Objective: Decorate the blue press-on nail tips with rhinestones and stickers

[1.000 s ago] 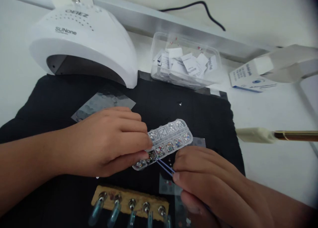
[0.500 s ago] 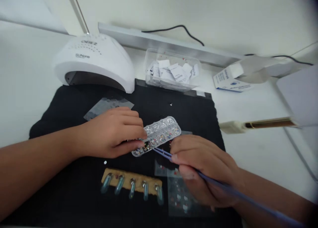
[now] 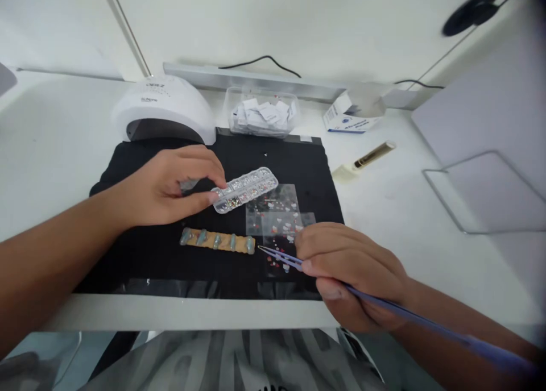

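Rounded oblong case of clear plastic [image 3: 255, 185], small glittering pieces in compartments, lying aslant on black mat [image 3: 298, 158]; left end pinched between thumb and forefinger of left hand [image 3: 179, 183]. Long slender purple tweezers [image 3: 401, 311], gripped in right hand [image 3: 354, 271]; tips near tan strip bearing five blue-grey translucent nail tips [image 3: 217, 242]; tweezer load cannot be told

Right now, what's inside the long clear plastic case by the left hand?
The long clear plastic case holds tiny glittering pieces in two rows of compartments. The left hand covers part of its left end, hiding what's there.
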`<state>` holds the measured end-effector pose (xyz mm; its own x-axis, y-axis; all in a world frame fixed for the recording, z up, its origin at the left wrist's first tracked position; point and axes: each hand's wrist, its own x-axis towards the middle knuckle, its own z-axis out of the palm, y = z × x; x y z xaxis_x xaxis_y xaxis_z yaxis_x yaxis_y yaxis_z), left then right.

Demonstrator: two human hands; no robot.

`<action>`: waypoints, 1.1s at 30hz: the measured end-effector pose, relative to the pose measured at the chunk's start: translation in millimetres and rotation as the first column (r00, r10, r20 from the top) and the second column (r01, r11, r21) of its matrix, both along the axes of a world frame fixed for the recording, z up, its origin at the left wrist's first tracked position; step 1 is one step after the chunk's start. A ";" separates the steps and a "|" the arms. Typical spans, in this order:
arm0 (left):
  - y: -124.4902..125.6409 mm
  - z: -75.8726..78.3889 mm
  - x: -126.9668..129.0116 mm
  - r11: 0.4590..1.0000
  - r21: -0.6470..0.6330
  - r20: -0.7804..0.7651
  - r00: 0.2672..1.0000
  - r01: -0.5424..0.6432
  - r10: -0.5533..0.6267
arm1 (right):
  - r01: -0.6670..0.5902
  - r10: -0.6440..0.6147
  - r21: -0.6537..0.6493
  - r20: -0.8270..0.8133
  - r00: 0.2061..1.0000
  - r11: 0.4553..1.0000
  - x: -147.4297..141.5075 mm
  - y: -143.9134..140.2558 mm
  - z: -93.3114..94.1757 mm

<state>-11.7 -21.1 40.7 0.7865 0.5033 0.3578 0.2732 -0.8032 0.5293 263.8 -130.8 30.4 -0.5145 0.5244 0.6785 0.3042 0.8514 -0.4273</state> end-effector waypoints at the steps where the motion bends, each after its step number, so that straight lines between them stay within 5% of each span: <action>1: -9.9 5.9 1.9 0.998 -0.061 0.005 1.000 -0.022 0.022 | 0.002 -0.002 -0.004 -0.017 1.000 1.000 1.0 -3.2 -3.9; 4: -40.4 15.4 11.0 0.992 -0.124 0.019 0.999 -0.037 0.039 | -0.004 0.004 0.006 -0.068 0.998 1.000 1.7 -7.1 -16.4; 8: -63.1 9.0 25.3 0.993 -0.091 -0.089 0.993 -0.080 0.072 | -0.016 0.019 0.035 -0.089 0.996 0.999 -0.2 -4.2 -24.7; 18: -66.7 -10.2 33.2 0.996 -0.001 -0.275 0.958 -0.084 0.081 | -0.020 0.021 -0.028 0.027 0.999 0.999 5.3 2.0 -21.0; 24: -69.2 -10.4 29.6 0.988 0.151 -0.259 0.965 -0.008 0.047 | -0.034 0.038 -0.074 0.045 0.998 0.997 4.5 2.6 -19.9; 33: -75.2 -12.5 32.2 0.984 0.176 -0.226 0.972 -0.031 0.071 | -0.016 0.021 -0.060 0.082 0.996 0.998 3.1 -0.5 -21.1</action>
<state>20.5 -96.3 28.3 0.8325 0.4925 0.2537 0.4148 -0.8577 0.3037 266.9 -131.2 9.3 -0.5778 0.5519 0.6013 0.3248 0.8314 -0.4508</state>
